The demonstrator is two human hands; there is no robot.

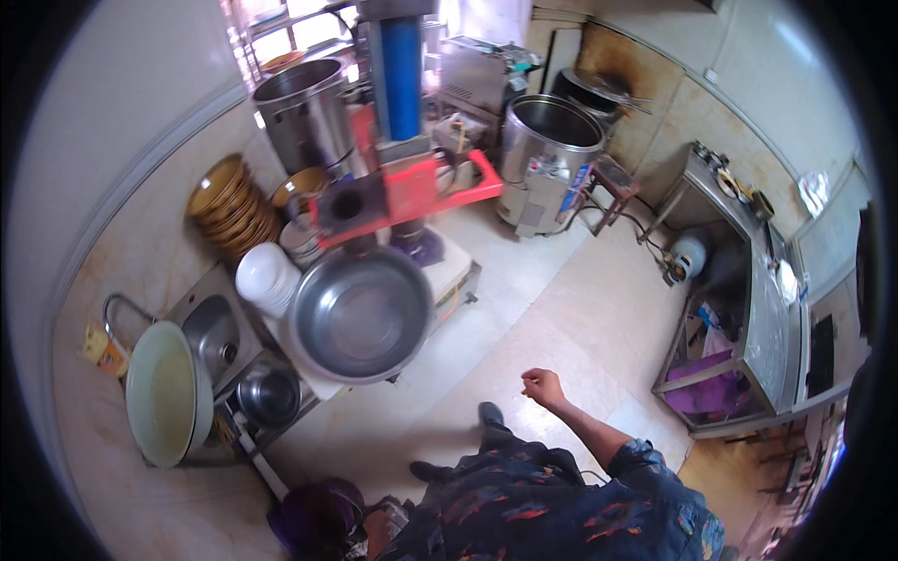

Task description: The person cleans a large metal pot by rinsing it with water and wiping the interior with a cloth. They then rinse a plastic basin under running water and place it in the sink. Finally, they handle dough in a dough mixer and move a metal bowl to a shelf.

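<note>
My right hand (544, 387) hangs over the tiled floor in front of me. Its fingers are curled in, and nothing shows between them. My left hand (377, 531) is only partly visible at the bottom edge, beside a crumpled grey-and-white item (396, 515); whether it holds that item I cannot tell. Close by it stands a purple bucket (316, 515) with a white pipe running down to it. Ahead of me, a wide metal basin (361, 315) sits below the red frame (410, 193) of a press-like machine with a blue cylinder (402, 77).
Left are a steel sink (210, 326), a tilted pale green basin (161, 393), white bowls (265, 277) and stacked brown bowls (231, 210). Steel boilers (551, 151) stand at the back. A metal counter (765, 343) lines the right, with a gas cylinder (687, 256) beneath.
</note>
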